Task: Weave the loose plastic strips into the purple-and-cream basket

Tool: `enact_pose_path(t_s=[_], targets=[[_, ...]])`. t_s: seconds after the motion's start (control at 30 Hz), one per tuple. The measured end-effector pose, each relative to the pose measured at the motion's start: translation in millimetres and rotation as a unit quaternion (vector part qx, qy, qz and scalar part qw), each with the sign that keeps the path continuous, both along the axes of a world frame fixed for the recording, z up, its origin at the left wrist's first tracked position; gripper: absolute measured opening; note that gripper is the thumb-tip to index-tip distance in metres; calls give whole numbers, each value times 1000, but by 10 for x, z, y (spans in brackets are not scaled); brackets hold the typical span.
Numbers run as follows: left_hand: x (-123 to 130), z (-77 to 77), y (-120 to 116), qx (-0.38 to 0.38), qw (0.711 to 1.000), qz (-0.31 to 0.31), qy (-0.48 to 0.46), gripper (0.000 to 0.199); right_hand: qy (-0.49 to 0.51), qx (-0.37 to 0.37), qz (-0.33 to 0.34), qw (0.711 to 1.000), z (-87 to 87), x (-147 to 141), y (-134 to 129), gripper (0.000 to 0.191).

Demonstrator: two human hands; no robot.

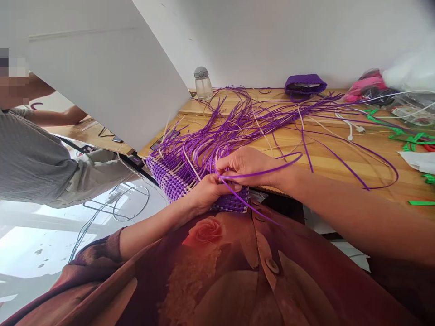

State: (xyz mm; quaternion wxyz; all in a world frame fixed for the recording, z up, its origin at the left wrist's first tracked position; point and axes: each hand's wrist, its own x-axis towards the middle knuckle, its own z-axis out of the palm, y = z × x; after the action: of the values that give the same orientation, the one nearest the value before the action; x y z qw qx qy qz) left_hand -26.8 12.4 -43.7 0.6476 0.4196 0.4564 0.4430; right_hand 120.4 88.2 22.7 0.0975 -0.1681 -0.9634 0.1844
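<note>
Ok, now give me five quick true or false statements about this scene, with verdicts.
1. The left hand and right hand are close together. True.
2. The woven piece is solid green. False: it is purple and pale.
3. The bottle lies on its side. False: it stands upright on the wooden table.
4. The loose strands are mostly purple. True.
5. A white cable end rests on the table. True.

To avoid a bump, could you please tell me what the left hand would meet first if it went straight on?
Probably the right hand, just beyond the left hand, though depth there is unclear.
</note>
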Motion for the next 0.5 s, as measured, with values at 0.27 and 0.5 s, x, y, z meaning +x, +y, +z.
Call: enact_pose_path(t_s=[0.27,0.5], targets=[[9,6,-19,-49,997,36,-51,32,37,-51,0,998,-57,-19,1,27],[0,65,-48,-90,994,45,-50,31,201,-257,-304,895,57,91,434,20]])
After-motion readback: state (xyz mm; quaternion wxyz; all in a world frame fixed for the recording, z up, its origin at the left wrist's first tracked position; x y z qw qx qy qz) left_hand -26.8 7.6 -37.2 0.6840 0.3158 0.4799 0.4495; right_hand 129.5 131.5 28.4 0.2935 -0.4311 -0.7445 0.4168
